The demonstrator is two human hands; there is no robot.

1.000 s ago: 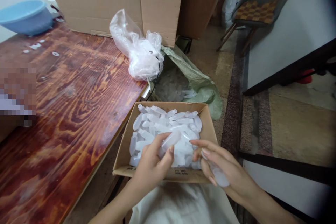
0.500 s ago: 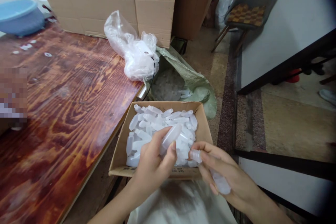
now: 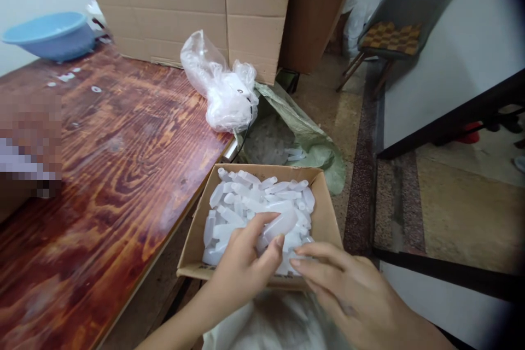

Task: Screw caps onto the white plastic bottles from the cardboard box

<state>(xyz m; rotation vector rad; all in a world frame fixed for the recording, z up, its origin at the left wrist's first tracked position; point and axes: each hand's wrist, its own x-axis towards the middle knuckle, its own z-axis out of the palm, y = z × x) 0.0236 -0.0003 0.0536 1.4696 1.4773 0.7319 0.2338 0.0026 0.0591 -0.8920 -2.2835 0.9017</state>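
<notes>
A translucent white plastic bottle (image 3: 284, 223) is pinched between the thumb and fingers of my left hand (image 3: 252, 254), above an open cardboard box (image 3: 328, 202). The box holds several similar small bottles (image 3: 246, 191) lying in a loose pile. Over the box's near right corner, my right hand (image 3: 350, 284) has its back to the camera and its fingers bent close together. A small pale patch shows between its fingers, but what it holds is mostly hidden. The two hands are apart.
The brown wooden table (image 3: 135, 136) fills the left, with a blue basin (image 3: 57, 35) at its back. A clear plastic bag (image 3: 229, 104) rests on its corner, beside an open green sack (image 3: 328, 158). Large cardboard (image 3: 176, 5) stands behind. A grey chair (image 3: 410, 11) is farther back.
My right hand has turned over, so the bottle seen in it before is now mostly hidden. My left hand keeps its bottle. The whole view has shifted slightly.
</notes>
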